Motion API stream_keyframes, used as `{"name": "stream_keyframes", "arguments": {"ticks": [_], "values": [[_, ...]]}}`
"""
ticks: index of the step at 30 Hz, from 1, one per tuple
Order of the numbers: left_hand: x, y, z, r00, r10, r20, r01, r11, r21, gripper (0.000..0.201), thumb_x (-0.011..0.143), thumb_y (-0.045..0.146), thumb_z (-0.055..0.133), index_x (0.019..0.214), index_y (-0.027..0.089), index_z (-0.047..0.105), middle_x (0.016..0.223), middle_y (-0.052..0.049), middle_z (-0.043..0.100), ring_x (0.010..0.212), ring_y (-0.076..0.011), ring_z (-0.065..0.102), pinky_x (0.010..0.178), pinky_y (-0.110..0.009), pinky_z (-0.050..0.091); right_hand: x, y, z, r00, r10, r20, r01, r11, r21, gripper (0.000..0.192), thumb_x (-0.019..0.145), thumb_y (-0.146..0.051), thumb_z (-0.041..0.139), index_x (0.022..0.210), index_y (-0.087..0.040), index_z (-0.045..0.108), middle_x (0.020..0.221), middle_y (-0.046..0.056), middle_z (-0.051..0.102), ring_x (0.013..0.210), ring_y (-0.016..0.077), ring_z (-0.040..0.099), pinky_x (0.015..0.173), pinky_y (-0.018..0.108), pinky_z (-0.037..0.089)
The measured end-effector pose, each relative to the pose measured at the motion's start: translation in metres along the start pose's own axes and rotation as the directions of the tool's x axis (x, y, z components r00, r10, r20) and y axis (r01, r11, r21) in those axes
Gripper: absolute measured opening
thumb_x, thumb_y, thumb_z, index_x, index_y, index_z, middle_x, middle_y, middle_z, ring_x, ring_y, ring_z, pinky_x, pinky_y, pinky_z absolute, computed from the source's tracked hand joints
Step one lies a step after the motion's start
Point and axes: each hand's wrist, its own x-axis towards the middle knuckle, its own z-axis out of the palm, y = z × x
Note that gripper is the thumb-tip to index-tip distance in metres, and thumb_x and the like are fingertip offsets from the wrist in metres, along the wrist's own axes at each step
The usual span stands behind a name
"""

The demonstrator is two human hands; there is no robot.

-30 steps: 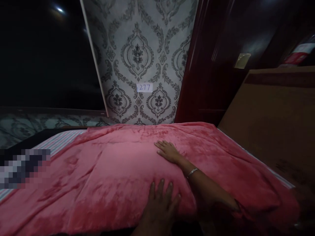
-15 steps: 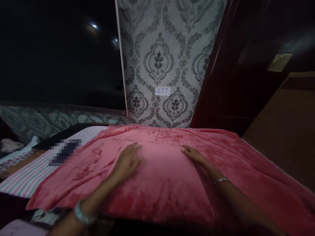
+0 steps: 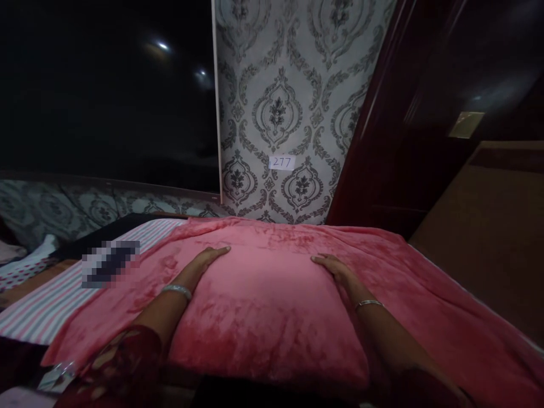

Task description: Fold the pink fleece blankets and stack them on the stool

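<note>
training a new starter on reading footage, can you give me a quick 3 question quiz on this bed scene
1. True or false: both hands lie flat on the pink blanket.
2. What number is on the paper label on the wallpaper?
3. Which wrist wears the wider silver bangle: A left, B right?

Key
1. True: left hand and right hand press either side of a raised bulge.
2. 277
3. A

Both palms press flat on a pink blanket (image 3: 272, 294) spread over a raised hump on the bed, the left hand (image 3: 204, 262) on its left slope and the right hand (image 3: 334, 267) on its right. A striped sheet (image 3: 46, 300) shows at the left, and a small label (image 3: 281, 162) reading 277 sticks to the patterned wallpaper (image 3: 293, 85) behind.
</note>
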Motion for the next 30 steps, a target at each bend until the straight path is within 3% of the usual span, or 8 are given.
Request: {"name": "stream_keyframes", "arguments": {"ticks": [6, 11, 17, 19, 21, 23, 26, 30], "values": [[-0.005, 0.028, -0.008, 0.994, 0.104, 0.013, -0.102, 0.989, -0.111, 0.049, 0.048, 0.037, 0.089, 0.084, 0.013, 0.066, 0.078, -0.012, 0.073, 0.073, -0.0259, 0.069, 0.068, -0.036, 0.055, -0.016, -0.043, -0.010, 0.997, -0.074, -0.030, 0.078, 0.987, 0.139, 0.038, 0.063, -0.043, 0.074, 0.089, -0.015, 0.072, 0.082, 0.013, 0.075, 0.071, 0.0267, 0.069, 0.062, 0.039, 0.057], [-0.022, 0.108, -0.033, 0.898, 0.438, -0.027, -0.436, 0.883, -0.175, 0.051, 0.050, 0.036, 0.085, 0.093, 0.014, 0.067, 0.087, -0.006, 0.072, 0.079, -0.0194, 0.065, 0.074, -0.031, 0.053, -0.034, -0.126, -0.063, 0.954, -0.264, -0.144, 0.292, 0.926, 0.240, 0.043, 0.061, -0.040, 0.073, 0.097, -0.017, 0.071, 0.087, 0.005, 0.074, 0.076, 0.0212, 0.066, 0.071, 0.034, 0.055], [-0.064, 0.160, -0.060, 0.557, 0.828, -0.071, -0.806, 0.559, 0.197, 0.047, 0.059, 0.036, 0.075, 0.099, 0.018, 0.061, 0.095, -0.001, 0.067, 0.089, -0.0195, 0.061, 0.085, -0.032, 0.051, -0.087, -0.173, -0.096, 0.527, -0.743, -0.412, 0.717, 0.649, -0.253, 0.042, 0.068, -0.032, 0.068, 0.108, -0.018, 0.068, 0.104, 0.007, 0.069, 0.095, 0.0253, 0.062, 0.087, 0.042, 0.050], [-0.072, 0.133, -0.066, 0.481, 0.875, -0.056, -0.809, 0.467, 0.356, 0.043, 0.065, 0.040, 0.069, 0.102, 0.020, 0.059, 0.101, -0.003, 0.065, 0.096, -0.0220, 0.061, 0.091, -0.035, 0.049, -0.106, -0.142, -0.084, 0.392, -0.834, -0.388, 0.706, 0.543, -0.455, 0.034, 0.072, -0.028, 0.063, 0.105, -0.020, 0.066, 0.104, 0.008, 0.068, 0.098, 0.0272, 0.061, 0.090, 0.046, 0.049], [-0.074, 0.080, -0.072, 0.408, 0.913, 0.010, -0.798, 0.351, 0.490, 0.038, 0.070, 0.041, 0.064, 0.101, 0.020, 0.058, 0.106, -0.006, 0.065, 0.105, -0.0251, 0.060, 0.099, -0.039, 0.047, -0.125, -0.090, -0.061, 0.365, -0.882, -0.297, 0.692, 0.471, -0.547, 0.028, 0.077, -0.025, 0.059, 0.105, -0.022, 0.064, 0.106, 0.010, 0.067, 0.101, 0.0287, 0.061, 0.093, 0.049, 0.048], [-0.075, 0.012, -0.076, 0.394, 0.912, 0.115, -0.796, 0.276, 0.539, 0.034, 0.070, 0.038, 0.060, 0.100, 0.021, 0.058, 0.107, -0.009, 0.066, 0.106, -0.0270, 0.062, 0.098, -0.041, 0.048, -0.144, -0.029, -0.035, 0.458, -0.870, -0.181, 0.681, 0.474, -0.558, 0.022, 0.083, -0.024, 0.054, 0.102, -0.024, 0.064, 0.104, 0.011, 0.068, 0.102, 0.0291, 0.062, 0.094, 0.049, 0.049], [-0.082, -0.082, -0.081, 0.516, 0.789, 0.333, -0.786, 0.282, 0.551, 0.036, 0.072, 0.028, 0.054, 0.107, 0.023, 0.060, 0.116, -0.010, 0.067, 0.110, -0.0265, 0.064, 0.097, -0.041, 0.051, -0.172, 0.047, -0.004, 0.645, -0.764, -0.014, 0.660, 0.566, -0.493, 0.024, 0.089, -0.023, 0.048, 0.104, -0.025, 0.066, 0.105, 0.011, 0.069, 0.104, 0.0275, 0.064, 0.092, 0.047, 0.052], [-0.098, -0.125, -0.084, 0.642, 0.728, 0.241, -0.713, 0.452, 0.536, 0.035, 0.075, 0.030, 0.053, 0.108, 0.022, 0.060, 0.129, -0.013, 0.064, 0.122, -0.0284, 0.059, 0.103, -0.044, 0.048, -0.191, 0.080, 0.004, 0.776, -0.621, -0.113, 0.537, 0.744, -0.398, 0.030, 0.091, -0.031, 0.048, 0.114, -0.023, 0.066, 0.115, 0.012, 0.068, 0.111, 0.0277, 0.063, 0.096, 0.047, 0.051]]}}
